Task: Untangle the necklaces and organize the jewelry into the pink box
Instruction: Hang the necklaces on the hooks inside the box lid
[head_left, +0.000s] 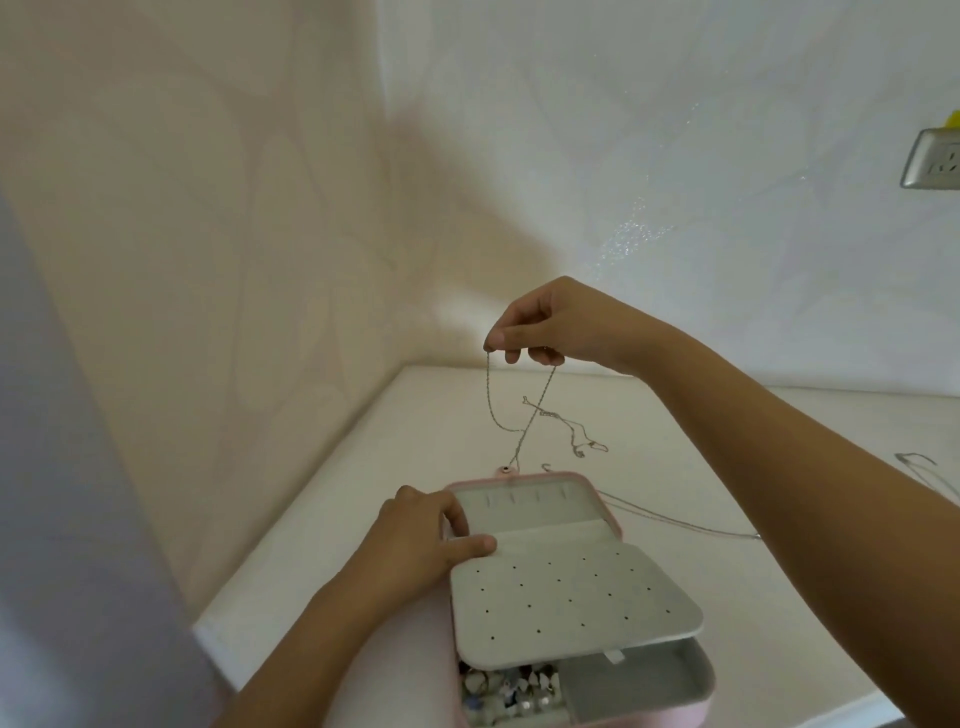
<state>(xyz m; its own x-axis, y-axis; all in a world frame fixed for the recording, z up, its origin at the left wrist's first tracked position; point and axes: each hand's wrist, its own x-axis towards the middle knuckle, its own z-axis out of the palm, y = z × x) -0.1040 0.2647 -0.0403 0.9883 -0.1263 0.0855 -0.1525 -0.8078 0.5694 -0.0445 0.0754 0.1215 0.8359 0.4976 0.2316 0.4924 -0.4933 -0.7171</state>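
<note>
The right hand (550, 322) pinches the necklace (524, 431), dangling above the far edge of the open pink box (550, 512); the left hand (421, 530) grips its lid. Best let the crossed strands untwist before lowering.

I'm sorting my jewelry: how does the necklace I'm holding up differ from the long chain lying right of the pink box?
The necklace hangs from the right hand; the long chain lies flat on the table. The necklace's two strands cross; the long chain runs nearly straight. The necklace shows a small round pendant at its bottom; on the long chain I can't make one out. Both are thin and silvery.
</note>
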